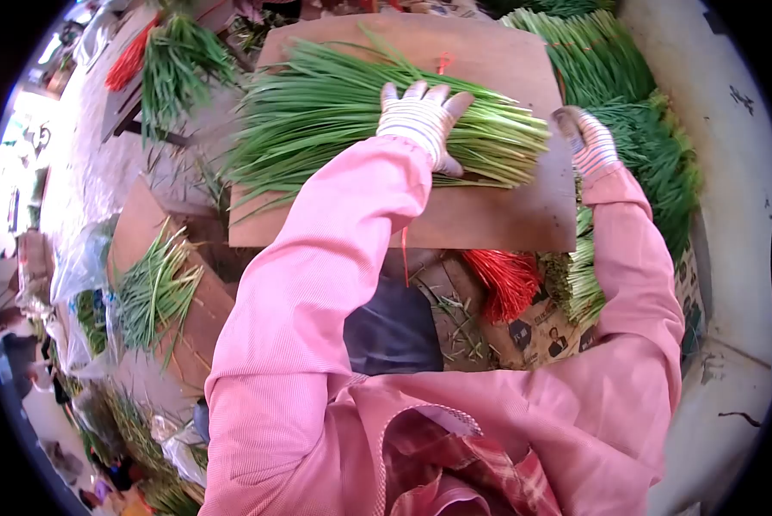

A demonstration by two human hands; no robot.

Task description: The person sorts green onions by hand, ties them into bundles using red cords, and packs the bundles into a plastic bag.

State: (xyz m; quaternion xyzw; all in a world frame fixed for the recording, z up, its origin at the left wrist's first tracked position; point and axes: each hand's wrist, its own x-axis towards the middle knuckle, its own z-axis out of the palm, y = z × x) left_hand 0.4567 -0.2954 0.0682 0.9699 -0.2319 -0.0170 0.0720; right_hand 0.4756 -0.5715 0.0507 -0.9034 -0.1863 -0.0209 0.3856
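Observation:
A thick bundle of long green stalks point(317, 120) lies across a brown board point(489, 219), its pale cut ends toward the right. My left hand point(422, 120), in a striped glove, rests flat on top of the bundle with its fingers spread. Beyond the pale ends, at the board's right edge, is my right hand point(582, 138), gloved too, its fingers bent; whether it holds anything is hidden. A red tie point(444, 62) sticks out behind the bundle, and a red strand point(405, 258) hangs below the board's front edge.
Stacked green bundles point(601, 60) line the right side beside a pale wall point(730, 172). Red ties point(506, 279) hang under the board. Loose stalks point(158, 288) lie on cardboard at the left. Another green bunch point(184, 69) with red strands is at the upper left.

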